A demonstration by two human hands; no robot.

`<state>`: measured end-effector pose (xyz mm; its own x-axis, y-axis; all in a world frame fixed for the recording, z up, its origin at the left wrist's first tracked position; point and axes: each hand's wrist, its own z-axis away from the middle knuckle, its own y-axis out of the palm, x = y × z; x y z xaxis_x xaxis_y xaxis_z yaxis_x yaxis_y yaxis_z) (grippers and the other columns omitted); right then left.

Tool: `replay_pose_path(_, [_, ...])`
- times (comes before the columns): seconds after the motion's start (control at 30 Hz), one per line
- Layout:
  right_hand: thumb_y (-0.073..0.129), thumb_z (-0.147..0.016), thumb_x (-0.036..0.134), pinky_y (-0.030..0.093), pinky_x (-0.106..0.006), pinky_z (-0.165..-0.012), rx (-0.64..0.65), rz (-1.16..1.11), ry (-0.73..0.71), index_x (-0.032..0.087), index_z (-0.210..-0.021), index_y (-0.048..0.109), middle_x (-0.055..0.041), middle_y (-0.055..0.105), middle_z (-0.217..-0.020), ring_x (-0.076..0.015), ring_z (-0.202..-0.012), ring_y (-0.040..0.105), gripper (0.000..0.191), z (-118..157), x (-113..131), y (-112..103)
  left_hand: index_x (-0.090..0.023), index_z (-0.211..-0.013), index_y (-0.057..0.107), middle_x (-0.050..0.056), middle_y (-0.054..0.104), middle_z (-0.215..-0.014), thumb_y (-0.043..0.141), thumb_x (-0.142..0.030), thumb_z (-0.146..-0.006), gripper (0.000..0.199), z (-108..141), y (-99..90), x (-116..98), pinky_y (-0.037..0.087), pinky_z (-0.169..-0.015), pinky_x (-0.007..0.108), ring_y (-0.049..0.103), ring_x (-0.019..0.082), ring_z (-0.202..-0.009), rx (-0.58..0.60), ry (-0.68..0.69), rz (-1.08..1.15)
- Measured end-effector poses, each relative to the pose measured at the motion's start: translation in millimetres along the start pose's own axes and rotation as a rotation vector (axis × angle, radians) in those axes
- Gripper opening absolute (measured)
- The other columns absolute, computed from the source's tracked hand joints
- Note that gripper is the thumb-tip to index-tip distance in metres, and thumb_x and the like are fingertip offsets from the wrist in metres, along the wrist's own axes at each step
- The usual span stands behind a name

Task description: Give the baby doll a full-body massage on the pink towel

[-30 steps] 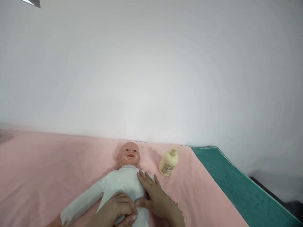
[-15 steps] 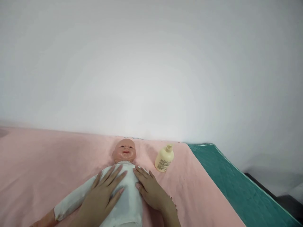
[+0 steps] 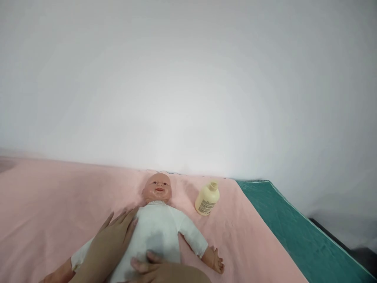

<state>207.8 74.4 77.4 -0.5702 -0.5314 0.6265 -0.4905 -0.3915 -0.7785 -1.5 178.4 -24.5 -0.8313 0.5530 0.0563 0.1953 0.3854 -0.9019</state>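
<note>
A baby doll (image 3: 163,220) in a white top lies on its back, its head toward the wall. My left hand (image 3: 113,236) rests over the doll's shoulder and upper arm at the left, fingers stretched out and touching the cloth. Low on the doll's torso is my right hand (image 3: 167,271), reaching across it with fingers extended toward the left; the frame's bottom edge cuts it off in part. Neither hand grasps anything. To the right of the doll's head stands a pale yellow bottle (image 3: 207,198) with a printed label, apart from both hands.
Pink cloth (image 3: 64,188) spreads under the doll and bottle. A green mat (image 3: 282,212) shows along the right side. Behind rises a plain white wall (image 3: 188,86). A dark edge (image 3: 330,232) runs beyond the mat at the far right.
My right hand has moved from the doll's upper chest down to its lower torso, uncovering the doll's arm at the right. My left hand has slid left, off the chest onto the shoulder.
</note>
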Motion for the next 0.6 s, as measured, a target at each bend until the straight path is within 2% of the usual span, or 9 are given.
replay_pose_path(0.1, [0.035,-0.092,0.073,0.027,-0.039,-0.12,0.071,-0.121,-0.043,0.044,-0.13,0.062,0.0085,0.064,-0.133,-0.0232,-0.137,0.048,0.054,-6,-6,6,-0.023,-0.127,0.067,0.009,0.06,-0.138,0.038,-0.011,-0.085,0.053,0,5.1,4,0.04,-0.106,0.056,0.058,0.031,-0.125,0.001,0.03,0.016])
replay_pose_path(0.2, [0.052,-0.091,0.066,0.011,-0.043,-0.125,0.013,-0.183,0.021,0.043,-0.136,0.056,0.0078,0.054,-0.145,-0.0257,-0.145,0.036,0.051,-7,-3,-9,-0.023,-0.131,0.064,0.01,0.06,-0.138,0.04,-0.008,-0.084,0.055,0,6.2,5,0.041,-0.107,0.051,0.059,0.029,-0.125,0.0,0.025,0.042])
replay_pose_path(0.3, [0.053,-0.094,0.058,-0.007,-0.052,-0.123,-0.041,-0.141,0.121,0.042,-0.145,0.045,0.0067,0.035,-0.158,-0.0241,-0.151,0.021,0.054,-7,-2,-22,-0.019,-0.132,0.063,0.011,0.061,-0.137,0.042,-0.012,-0.087,0.051,-1,2.2,4,0.042,-0.107,0.046,0.059,0.028,-0.123,-0.008,0.056,0.042])
replay_pose_path(0.47, [0.042,-0.098,0.059,-0.007,-0.056,-0.122,-0.121,-0.003,0.35,0.024,-0.157,0.014,-0.004,0.009,-0.164,-0.0224,-0.154,0.007,0.074,-13,-16,-22,-0.018,-0.13,0.064,0.011,0.065,-0.131,0.038,-0.009,-0.087,0.051,-2,-4.0,1,0.046,-0.1,0.046,0.063,0.027,-0.118,-0.131,0.128,-0.045])
replay_pose_path(0.53, [0.039,-0.099,0.059,-0.008,-0.055,-0.122,-0.125,0.029,0.42,0.018,-0.158,0.011,-0.0061,0.005,-0.164,-0.0222,-0.154,0.005,0.077,-12,-21,-24,-0.016,-0.126,0.066,0.012,0.068,-0.127,0.036,-0.008,-0.087,0.049,-3,-3.0,0,0.048,-0.097,0.046,0.065,0.028,-0.113,-0.197,0.15,-0.081])
replay_pose_path(0.6, [0.038,-0.099,0.057,-0.009,-0.052,-0.123,-0.115,0.044,0.479,0.016,-0.157,0.012,-0.0062,0.008,-0.164,-0.0213,-0.154,0.006,0.076,-8,-23,-29,-0.015,-0.123,0.067,0.013,0.068,-0.126,0.036,-0.007,-0.087,0.048,-3,-0.9,1,0.048,-0.096,0.047,0.065,0.029,-0.113,-0.228,0.15,-0.093])
